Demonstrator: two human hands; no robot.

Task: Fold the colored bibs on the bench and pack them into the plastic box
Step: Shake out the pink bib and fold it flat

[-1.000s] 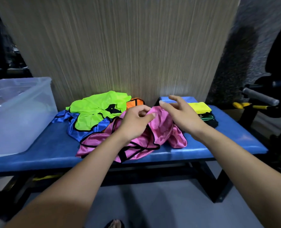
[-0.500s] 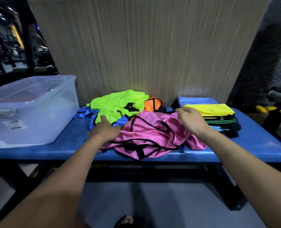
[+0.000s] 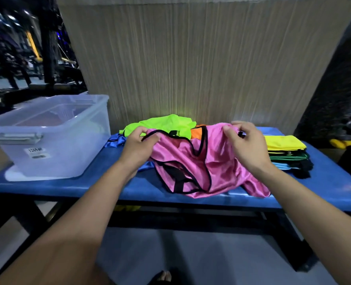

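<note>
A: Pink bib (image 3: 207, 161) is lifted by its far edge at mid-bench, its lower half heaped on the blue bench (image 3: 100, 182) and its near hem draped over the near edge. Black trim near one top corner is pinched by the left hand (image 3: 138, 144); the other corner is pinched by the right hand (image 3: 245, 140), fingers curled on cloth.

B: Risk from here?

A: The fabric looks slick and satiny. A shallow pinch could be lost when the bib is shaken out, and the bib would slide off the near edge to the floor.

B: Anything behind it?

A: The unfolded heap: a neon green bib (image 3: 166, 123), an orange bib (image 3: 199, 133) and a blue bib (image 3: 117, 140), just beyond the pink one and likely overlapped by it. A black strap loop (image 3: 176, 177) hangs in the bunched part. If it is snagged on a neighbour, the heap could be dragged forward with the lift.

B: Folded stack?

A: The folded stack (image 3: 285, 153) is at the right, yellow on top, green and light blue under it, just beside the right wrist. It could be knocked askew if the bib is spread rightward.

B: Box?

A: The clear plastic box (image 3: 53, 145) is at the left end of the bench, open at the top. What lies inside cannot be made out through the walls. Packing looks barely begun, if at all.

B: Fold quality?

A: Twisted armholes are not sorted yet. A fold made now would probably come out lumpy.
</note>
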